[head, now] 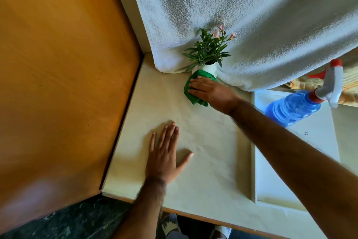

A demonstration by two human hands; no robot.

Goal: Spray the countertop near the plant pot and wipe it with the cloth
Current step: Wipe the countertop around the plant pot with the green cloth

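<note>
From the head camera, looking down: the right hand (210, 91) is stretched out across the cream bench (203, 161), palm down, fingers (195, 85) flat and pressed onto the green cloth (190, 95). The cloth is bunched under that hand at the far edge of the bench, right up against the base of the white plant pot (208, 68), and part of it rides up the pot's front. Green leaves and a few pale pink flowers (222, 32) rise from the pot, against a white towel (251, 15) hanging behind.

The left hand (166, 153) lies flat on the bench nearer the front edge, fingers spread open, holding nothing, well apart from the cloth.

Over on the right side sits the blue spray bottle (292, 108), with a white and red trigger head, untouched. A wooden panel (58, 74) borders the bench's left edge.
</note>
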